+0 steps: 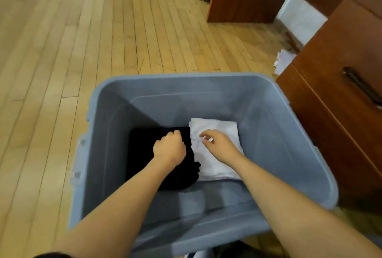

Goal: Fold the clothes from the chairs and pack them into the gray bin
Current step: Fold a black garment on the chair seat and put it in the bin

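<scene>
Fingers (175, 133) curl on black garment (142, 154) in bin (289, 133).

The gray bin (206, 84) is open on top, its far half of the floor bare. The black garment (144, 154) and white garment (219, 131) fill the near floor, touching. A wooden cabinet (330, 113) stands just beside the right wall; bare floorboards (62, 51) lie left.

Two folded clothes lie side by side in the bin (306, 142); a desk (339, 92) stands to its right.
</scene>
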The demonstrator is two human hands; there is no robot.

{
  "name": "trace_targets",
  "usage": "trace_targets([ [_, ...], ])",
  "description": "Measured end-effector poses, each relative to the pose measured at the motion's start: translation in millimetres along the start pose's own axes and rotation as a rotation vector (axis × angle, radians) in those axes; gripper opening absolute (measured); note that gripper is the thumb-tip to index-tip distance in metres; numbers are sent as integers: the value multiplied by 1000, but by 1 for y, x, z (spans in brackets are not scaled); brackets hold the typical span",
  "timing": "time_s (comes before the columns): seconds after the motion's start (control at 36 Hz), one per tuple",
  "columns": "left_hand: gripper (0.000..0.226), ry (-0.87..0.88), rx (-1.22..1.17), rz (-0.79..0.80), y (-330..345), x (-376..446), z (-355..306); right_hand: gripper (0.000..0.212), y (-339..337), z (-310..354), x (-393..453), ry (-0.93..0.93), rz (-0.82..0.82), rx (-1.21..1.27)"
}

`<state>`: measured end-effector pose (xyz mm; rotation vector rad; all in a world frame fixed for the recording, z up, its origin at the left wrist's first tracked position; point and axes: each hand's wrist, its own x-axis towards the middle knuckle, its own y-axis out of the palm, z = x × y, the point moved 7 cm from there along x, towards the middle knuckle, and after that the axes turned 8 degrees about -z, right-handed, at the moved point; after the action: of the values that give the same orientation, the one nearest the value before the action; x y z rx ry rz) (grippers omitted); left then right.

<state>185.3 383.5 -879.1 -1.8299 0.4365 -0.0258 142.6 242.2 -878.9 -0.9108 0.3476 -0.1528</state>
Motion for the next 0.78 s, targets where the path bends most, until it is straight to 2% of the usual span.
trace_targets([
  [0.14, 21, 21, -192, -83, -54, -26, -42, 20, -79, 12, -34, 27, -180, 126],
  [0.22, 17, 77, -281, -133, -86, -48, -72, 19, -126, 19, -65, 10, -262, 96],
  [0.33, 24, 179, -401, -191, -130, -82, -123, 19, -192, 25, -121, -30, -405, 47],
  [0.5, 24, 439, -495, -233, -181, -150, -223, 19, -281, 4, -227, 12, -614, -6],
  [0.64, 19, 709, -564, -228, -207, -227, -319, 16, -355, -28, -334, 28, -935, 70],
  [0.78, 19, 889, -648, -175, -216, -313, -406, 20, -410, -70, -441, 96, -1211, 128],
])
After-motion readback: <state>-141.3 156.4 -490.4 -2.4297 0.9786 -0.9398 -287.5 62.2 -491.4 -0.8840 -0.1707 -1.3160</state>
